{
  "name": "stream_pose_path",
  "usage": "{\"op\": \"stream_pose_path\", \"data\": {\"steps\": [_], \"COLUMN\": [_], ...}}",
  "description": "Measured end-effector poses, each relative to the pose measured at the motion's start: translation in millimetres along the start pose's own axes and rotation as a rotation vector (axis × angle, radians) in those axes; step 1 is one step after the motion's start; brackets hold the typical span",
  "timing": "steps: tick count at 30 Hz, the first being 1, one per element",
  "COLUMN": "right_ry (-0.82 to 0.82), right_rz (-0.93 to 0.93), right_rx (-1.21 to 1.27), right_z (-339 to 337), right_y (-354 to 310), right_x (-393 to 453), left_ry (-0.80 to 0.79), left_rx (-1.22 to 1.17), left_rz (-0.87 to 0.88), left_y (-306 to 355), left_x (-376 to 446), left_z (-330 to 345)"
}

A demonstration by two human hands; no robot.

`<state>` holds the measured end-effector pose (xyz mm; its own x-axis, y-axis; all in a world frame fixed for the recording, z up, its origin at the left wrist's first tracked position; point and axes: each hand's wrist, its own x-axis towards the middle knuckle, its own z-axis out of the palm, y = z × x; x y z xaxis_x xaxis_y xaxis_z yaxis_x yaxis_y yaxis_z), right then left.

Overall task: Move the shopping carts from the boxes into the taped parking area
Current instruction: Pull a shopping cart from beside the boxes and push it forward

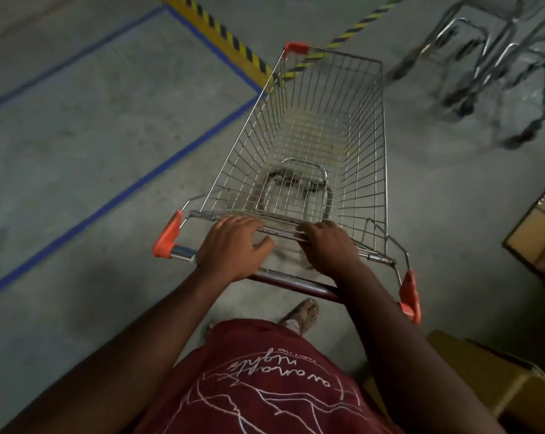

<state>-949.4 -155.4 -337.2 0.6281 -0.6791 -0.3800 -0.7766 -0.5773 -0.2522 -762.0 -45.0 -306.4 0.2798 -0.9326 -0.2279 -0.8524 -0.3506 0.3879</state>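
The left hand [233,249] rests over the push handle [293,281] of the wire shopping cart [308,145], fingers curled forward onto the basket's near rim. The right hand [329,249] does likewise, fingers hooked over the same rim wire. Both hands hold the cart between its orange corner caps [167,236].

The cart stands on the concrete floor [77,145], long axis running near to far, nose pointing far and slightly right. Its basket is empty.

Left of the cart, blue tape lines [158,169] mark bays on the floor; the nearest line runs diagonally just beside the basket's left side. A yellow-black hazard strip [224,36] crosses at far left, near the nose. Open floor lies left. Far right, other metal carts [499,64] stand blurred, apart from the nose. Cardboard boxes [496,380] sit at near right, close to the handle's right end.
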Motion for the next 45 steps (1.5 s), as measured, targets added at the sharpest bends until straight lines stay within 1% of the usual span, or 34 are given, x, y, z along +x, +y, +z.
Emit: {"op": "stream_pose_path", "data": {"steps": [5,7,8,10,13,16,17,20,22,24,28,32,37,40,45], "right_ry": [-0.027,0.001,0.009,-0.014,-0.023,0.074,0.079,0.036,0.043,0.113,0.317,0.404,0.312,0.258,0.104], "right_rz": [-0.068,-0.063,-0.072,-0.072,-0.008,0.096,0.113,0.101,0.092,0.097,0.098,0.014,-0.020,-0.093,-0.178], "right_rx": [0.042,0.084,0.083,0.002,-0.079,-0.060,-0.065,-0.086,-0.099,-0.080,-0.063,-0.058,-0.068,-0.135,-0.218], "right_z": [5,6,7,11,22,28,27,22,20,17,3,-14,-46,-67,-87], "right_y": [-64,-88,-100,-120,-143,-161,-166,-177,-184,-189,-195,-197,-209,-214,-217], "right_x": [9,14,15,15,1,-12,-13,-8,-1,10,42,85,154,195,268], "left_ry": [0.098,0.162,0.198,0.255,0.250,0.260,0.272,0.273,0.272,0.273,0.303,0.341,0.413,0.445,0.475], "left_rx": [-0.008,-0.044,-0.056,-0.067,-0.085,-0.101,-0.099,-0.086,-0.089,-0.087,-0.123,-0.155,-0.125,-0.123,-0.108], "left_rz": [-0.057,-0.102,-0.128,-0.162,-0.197,-0.221,-0.215,-0.201,-0.209,-0.206,-0.210,-0.243,-0.320,-0.380,-0.496], "left_y": [-53,-73,-83,-102,-130,-156,-163,-180,-187,-189,-198,-209,-224,-231,-245], "left_x": [-35,-49,-56,-68,-80,-90,-93,-95,-93,-87,-66,-31,21,52,105], "left_z": [-15,-24,-28,-37,-50,-57,-58,-58,-59,-61,-66,-79,-103,-120,-140]}}
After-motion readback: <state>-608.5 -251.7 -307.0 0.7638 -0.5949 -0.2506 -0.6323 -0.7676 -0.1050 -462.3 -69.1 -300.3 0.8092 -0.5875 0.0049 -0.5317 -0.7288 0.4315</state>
